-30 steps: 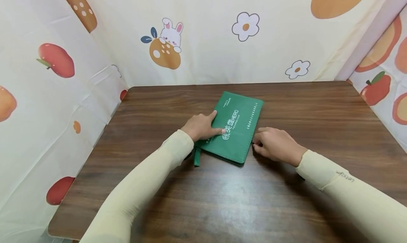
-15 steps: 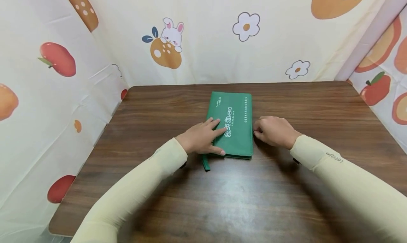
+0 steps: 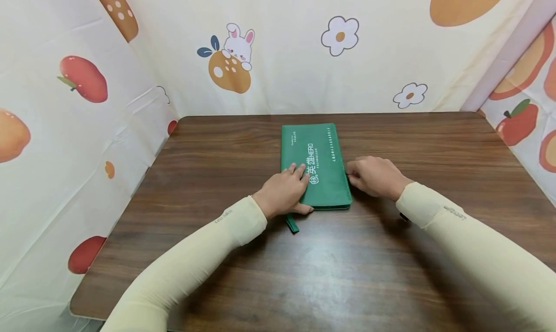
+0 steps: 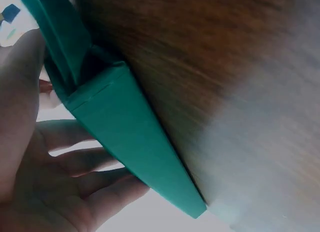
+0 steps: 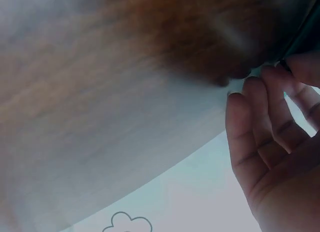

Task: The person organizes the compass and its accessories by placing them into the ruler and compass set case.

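Observation:
A flat green case with white lettering lies on the brown wooden table, its top tilted slightly left. A short green strap sticks out at its lower left. My left hand presses on the case's lower left part, fingers spread, thumb along the near edge. The left wrist view has the case's stitched green side across those straight fingers. At the case's right edge, my right hand has curled fingers; thumb and forefinger pinch a small black tab. The far side of that pinch is hidden in the head view.
The table ends at a printed curtain along the back, with more curtain at left and right. Both forearms wear pale yellow sleeves. Light glares on the tabletop nearer the person.
The case has turned counterclockwise, from leaning right to leaning slightly left. My left hand has shifted lower on it and spread its fingers. My right hand has stayed by its right edge.

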A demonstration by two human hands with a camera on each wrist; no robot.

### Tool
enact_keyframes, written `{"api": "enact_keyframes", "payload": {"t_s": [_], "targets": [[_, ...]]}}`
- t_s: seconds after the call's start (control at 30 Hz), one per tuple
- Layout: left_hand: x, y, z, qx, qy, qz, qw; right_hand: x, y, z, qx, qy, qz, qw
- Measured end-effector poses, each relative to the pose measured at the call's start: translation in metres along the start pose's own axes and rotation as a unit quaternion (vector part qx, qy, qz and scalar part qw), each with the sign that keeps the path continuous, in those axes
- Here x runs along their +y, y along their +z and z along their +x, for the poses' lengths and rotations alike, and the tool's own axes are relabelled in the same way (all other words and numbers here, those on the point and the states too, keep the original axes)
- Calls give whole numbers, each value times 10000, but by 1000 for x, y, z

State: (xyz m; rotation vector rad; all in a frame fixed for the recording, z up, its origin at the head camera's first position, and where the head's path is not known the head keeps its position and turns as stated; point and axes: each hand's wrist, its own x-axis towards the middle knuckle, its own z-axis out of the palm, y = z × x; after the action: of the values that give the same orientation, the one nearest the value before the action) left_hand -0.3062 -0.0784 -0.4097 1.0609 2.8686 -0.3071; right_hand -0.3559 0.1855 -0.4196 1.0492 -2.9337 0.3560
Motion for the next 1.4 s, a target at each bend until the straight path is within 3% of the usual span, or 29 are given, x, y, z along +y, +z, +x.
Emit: {"api": "enact_keyframes", "payload": {"t_s": [0.33,0.67,0.9,1.4], "targets": [[2,4,-5,431,-8,-114,9990,-2,1,-8,-35,-61,419,9991],[6,4,-4,658,-83,-96,9978,-9,-4,-22,-196,-47,737,9971],[8,2,-2,612,-93,-7,9981,-12,-2,-34,-78,-135,846,9963],[9,-3,0,169,-181,51,9997,-32,2,-62,-49,-232,1034,9944]]}}
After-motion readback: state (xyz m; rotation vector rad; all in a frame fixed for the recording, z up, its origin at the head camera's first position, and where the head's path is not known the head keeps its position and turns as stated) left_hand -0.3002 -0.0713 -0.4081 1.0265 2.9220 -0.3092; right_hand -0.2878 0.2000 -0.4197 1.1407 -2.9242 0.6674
